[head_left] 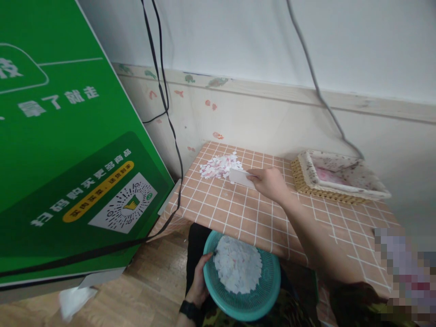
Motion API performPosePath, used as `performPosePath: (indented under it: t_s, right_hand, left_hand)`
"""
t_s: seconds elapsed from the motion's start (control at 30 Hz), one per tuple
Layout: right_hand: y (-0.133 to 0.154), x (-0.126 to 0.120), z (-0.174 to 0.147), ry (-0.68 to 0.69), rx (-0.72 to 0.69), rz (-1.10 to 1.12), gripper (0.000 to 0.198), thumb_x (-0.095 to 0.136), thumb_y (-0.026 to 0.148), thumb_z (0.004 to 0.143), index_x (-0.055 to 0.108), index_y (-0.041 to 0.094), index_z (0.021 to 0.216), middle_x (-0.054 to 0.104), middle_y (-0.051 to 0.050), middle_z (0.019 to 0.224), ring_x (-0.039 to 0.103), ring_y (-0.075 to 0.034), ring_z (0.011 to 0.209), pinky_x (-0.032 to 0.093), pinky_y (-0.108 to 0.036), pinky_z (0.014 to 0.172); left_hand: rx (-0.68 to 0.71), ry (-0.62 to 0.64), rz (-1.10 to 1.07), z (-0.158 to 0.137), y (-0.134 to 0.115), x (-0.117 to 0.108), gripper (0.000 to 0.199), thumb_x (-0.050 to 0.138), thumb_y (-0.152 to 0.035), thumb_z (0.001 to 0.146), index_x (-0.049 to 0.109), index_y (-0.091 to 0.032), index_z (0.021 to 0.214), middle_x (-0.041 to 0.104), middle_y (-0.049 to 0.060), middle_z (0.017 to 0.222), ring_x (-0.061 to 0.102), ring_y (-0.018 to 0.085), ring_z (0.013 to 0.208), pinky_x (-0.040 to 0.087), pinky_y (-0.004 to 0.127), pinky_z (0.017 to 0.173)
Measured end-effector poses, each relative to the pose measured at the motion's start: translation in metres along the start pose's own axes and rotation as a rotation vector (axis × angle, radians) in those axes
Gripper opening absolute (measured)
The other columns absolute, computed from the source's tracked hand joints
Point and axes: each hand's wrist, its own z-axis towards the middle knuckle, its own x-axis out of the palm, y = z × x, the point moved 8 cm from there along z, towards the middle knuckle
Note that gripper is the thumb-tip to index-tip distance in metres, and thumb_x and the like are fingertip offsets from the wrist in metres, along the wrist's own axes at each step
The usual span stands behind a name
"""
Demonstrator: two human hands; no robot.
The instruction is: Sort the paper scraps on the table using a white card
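My left hand [201, 278] is closed on the left rim of a teal plastic basket [270, 290], which is held at my lap below the table edge. A heap of small white paper scraps [238, 263] lies inside it. Over the table, my right hand [269, 181] pinches a flat white card [241, 177]. The card's far end reaches the right side of a loose pile of paper scraps [218, 165], white with some pink, on the checked tabletop. Whether the card touches the scraps I cannot tell.
The brown checked table [265, 222] stands against the wall. A cloth-lined wicker basket [340, 177] sits at its back right. Left stands a large green printed panel [68, 150]. A dark cord [175, 136] hangs across the front of it. White plastic [76, 299] lies on the floor.
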Motion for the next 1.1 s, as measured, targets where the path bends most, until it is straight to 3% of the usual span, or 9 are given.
performPosePath:
  t_s: [0.13, 0.3, 0.57, 0.8, 0.93, 1.1]
  right_hand:
    - [-0.003, 0.001, -0.002, 0.052, -0.005, -0.066, 0.027, 0.044, 0.027, 0.084, 0.070, 0.024, 0.082, 0.065, -0.004, 0.065, 0.053, -0.016, 0.057, 0.027, -0.028, 0.055]
    - [-0.010, -0.014, -0.004, 0.023, 0.049, -0.137, 0.027, 0.043, 0.028, 0.084, 0.069, 0.022, 0.078, 0.065, -0.006, 0.065, 0.054, -0.017, 0.058, 0.025, -0.029, 0.054]
    - [0.020, 0.003, -0.017, 0.051, 0.019, 0.003, 0.029, 0.039, 0.029, 0.088, 0.066, 0.021, 0.086, 0.064, -0.004, 0.063, 0.053, -0.014, 0.055, 0.027, -0.026, 0.053]
    - [-0.005, -0.005, -0.020, 0.046, 0.126, -0.045, 0.029, 0.041, 0.027, 0.085, 0.069, 0.019, 0.083, 0.067, -0.006, 0.066, 0.056, -0.017, 0.058, 0.030, -0.027, 0.056]
    - [-0.014, -0.007, -0.014, 0.014, 0.158, 0.017, 0.030, 0.042, 0.029, 0.086, 0.070, 0.021, 0.090, 0.068, -0.005, 0.070, 0.057, -0.017, 0.060, 0.031, -0.027, 0.057]
    - [-0.013, 0.004, -0.011, 0.014, 0.099, 0.041, 0.030, 0.042, 0.027, 0.086, 0.071, 0.023, 0.090, 0.067, -0.005, 0.068, 0.058, -0.017, 0.060, 0.030, -0.027, 0.055]
  left_hand:
    - [0.005, 0.003, -0.012, 0.002, 0.001, -0.002, 0.027, 0.064, -0.030, 0.073, 0.072, -0.008, 0.086, 0.076, 0.014, 0.082, 0.066, 0.034, 0.092, 0.044, 0.046, 0.089]
    - [-0.009, 0.010, -0.049, 0.006, 0.004, -0.005, 0.032, 0.066, -0.029, 0.072, 0.071, -0.006, 0.093, 0.076, 0.015, 0.085, 0.066, 0.034, 0.092, 0.045, 0.047, 0.088]
    - [-0.003, -0.003, -0.033, 0.008, 0.004, -0.008, 0.030, 0.066, -0.029, 0.072, 0.070, -0.007, 0.093, 0.076, 0.014, 0.081, 0.067, 0.034, 0.092, 0.044, 0.048, 0.089]
    - [-0.017, -0.034, -0.064, 0.003, 0.002, -0.005, 0.038, 0.067, -0.025, 0.069, 0.068, -0.005, 0.101, 0.076, 0.016, 0.084, 0.067, 0.035, 0.092, 0.046, 0.048, 0.087]
    - [-0.011, -0.017, -0.054, 0.003, 0.002, -0.002, 0.032, 0.066, -0.026, 0.070, 0.070, -0.006, 0.094, 0.076, 0.015, 0.083, 0.067, 0.035, 0.092, 0.047, 0.049, 0.086]
    - [0.007, -0.020, -0.040, 0.002, 0.001, -0.001, 0.027, 0.066, -0.027, 0.070, 0.071, -0.006, 0.088, 0.075, 0.015, 0.080, 0.067, 0.034, 0.090, 0.045, 0.046, 0.088]
